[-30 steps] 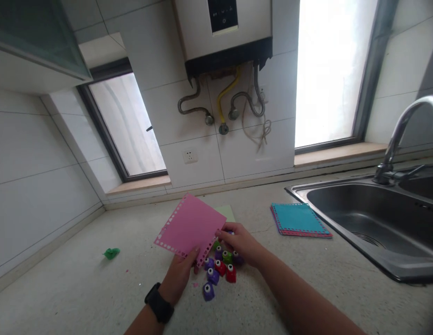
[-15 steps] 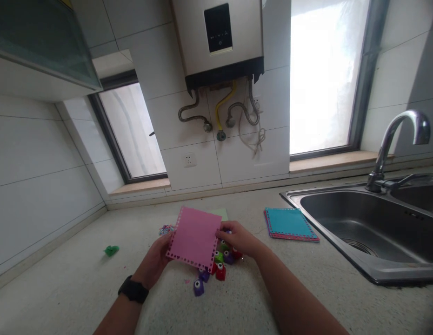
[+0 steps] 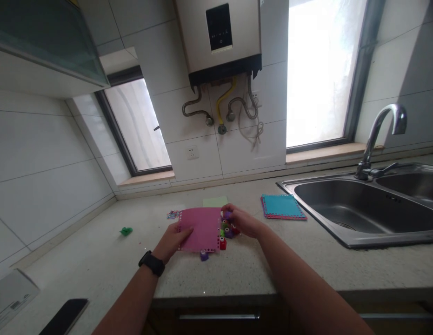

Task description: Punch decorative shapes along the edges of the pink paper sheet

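A pink sheet of paper (image 3: 202, 228) has rows of small punched holes along its side and bottom edges. My left hand (image 3: 172, 239) grips its left side, thumb lying across the top face. At the upper right corner, my right hand (image 3: 240, 219) has its fingers bent and closed on the paper, close to a purple craft punch (image 3: 228, 215). Beside and partly under the sheet sit several small punches with eye-like buttons, among them a red punch (image 3: 223, 243) and a purple punch (image 3: 204, 255). The sheet hides some of them.
A stack of teal and pink punched sheets (image 3: 282, 206) lies left of the steel sink (image 3: 336, 209). A pale green sheet (image 3: 215, 201), paper bits (image 3: 173, 214) and a crumpled green piece (image 3: 126, 231) rest on the counter. At lower left are a dark phone-like object (image 3: 64, 317) and a box (image 3: 14, 298).
The view has tipped down, bringing the counter's front edge into sight. The pink sheet now lies lower and flatter. My left thumb has come over its face, and my right hand has moved to its upper corner.
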`<state>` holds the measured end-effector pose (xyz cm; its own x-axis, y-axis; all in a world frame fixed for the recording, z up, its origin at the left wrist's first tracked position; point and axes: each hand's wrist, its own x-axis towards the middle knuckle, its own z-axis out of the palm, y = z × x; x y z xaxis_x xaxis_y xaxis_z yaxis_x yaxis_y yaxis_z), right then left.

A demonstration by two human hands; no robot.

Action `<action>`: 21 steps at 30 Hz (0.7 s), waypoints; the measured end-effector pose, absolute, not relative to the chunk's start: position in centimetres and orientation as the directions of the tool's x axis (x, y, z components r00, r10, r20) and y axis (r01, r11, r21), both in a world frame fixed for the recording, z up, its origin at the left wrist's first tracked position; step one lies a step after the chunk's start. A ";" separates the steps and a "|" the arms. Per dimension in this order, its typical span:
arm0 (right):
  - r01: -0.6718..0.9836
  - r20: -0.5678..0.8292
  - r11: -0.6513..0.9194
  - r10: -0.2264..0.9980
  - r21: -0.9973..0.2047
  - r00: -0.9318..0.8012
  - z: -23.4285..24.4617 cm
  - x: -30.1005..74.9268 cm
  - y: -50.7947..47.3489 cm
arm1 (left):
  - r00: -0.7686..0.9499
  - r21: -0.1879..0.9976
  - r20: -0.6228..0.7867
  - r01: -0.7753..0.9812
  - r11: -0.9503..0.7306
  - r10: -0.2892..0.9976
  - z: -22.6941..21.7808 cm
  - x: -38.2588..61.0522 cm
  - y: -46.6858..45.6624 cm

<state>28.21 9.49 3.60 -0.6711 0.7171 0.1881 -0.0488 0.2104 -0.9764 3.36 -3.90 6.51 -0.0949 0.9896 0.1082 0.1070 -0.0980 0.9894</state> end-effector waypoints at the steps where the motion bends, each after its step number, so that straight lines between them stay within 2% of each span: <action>1: -0.061 0.198 0.209 0.733 -0.976 -0.651 3.6 28.5 9.0 | -0.103 0.987 0.124 0.114 -0.112 0.987 6.6 3.3 -4.3; 7: -0.095 0.310 0.317 0.750 -0.944 -0.584 4.6 30.9 6.8 | -0.166 0.951 0.269 0.204 -0.234 0.949 7.2 3.1 -5.8; 13: -0.134 0.457 0.461 0.715 -0.877 -0.529 6.4 32.2 7.1 | -0.173 0.846 0.475 0.361 -0.393 0.863 6.8 2.1 -4.4; 21: -0.122 0.659 0.678 0.629 -0.724 -0.412 6.7 31.8 7.3 | -0.152 0.765 0.595 0.408 -0.498 0.789 5.8 2.3 -1.0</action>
